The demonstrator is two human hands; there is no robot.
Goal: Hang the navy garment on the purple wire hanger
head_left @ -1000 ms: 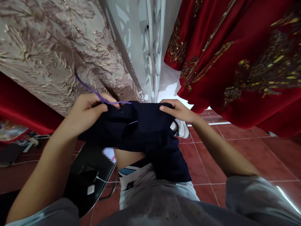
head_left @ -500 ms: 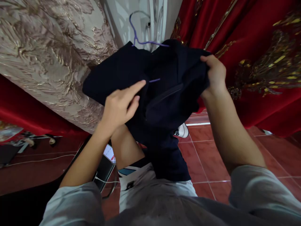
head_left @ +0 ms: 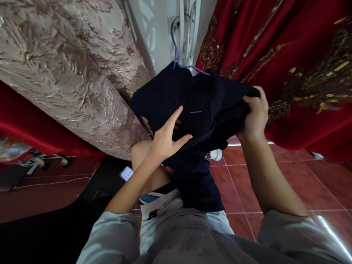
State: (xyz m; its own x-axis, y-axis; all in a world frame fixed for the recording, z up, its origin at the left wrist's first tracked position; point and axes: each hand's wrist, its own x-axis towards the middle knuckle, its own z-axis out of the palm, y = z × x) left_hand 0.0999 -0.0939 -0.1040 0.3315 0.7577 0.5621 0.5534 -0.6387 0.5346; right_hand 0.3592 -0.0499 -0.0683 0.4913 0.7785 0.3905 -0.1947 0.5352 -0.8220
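A dark navy garment (head_left: 165,91) is spread on a purple wire hanger (head_left: 176,51), whose hook points up. A short piece of the purple hanger shows inside the garment's opening. My right hand (head_left: 255,113) grips the garment's right side near the shoulder, thumb on top. My left hand (head_left: 166,141) lies against the front, with thumb and index finger spread apart; its other fingers are partly hidden by the cloth. The lower part of the dark cloth (head_left: 198,187) hangs over my lap.
Cream textured fabric (head_left: 104,69) hangs at the left, and red fabric with gold sequins (head_left: 310,84) at the right. A white metal frame (head_left: 189,33) stands behind the hanger. A lit phone (head_left: 126,173) lies on a black surface (head_left: 82,205). Below is red tiled floor (head_left: 286,179).
The garment and hanger have shifted right and lower. My left hand has moved right, its thumb spreading away from the index finger. My right hand still grips the garment.
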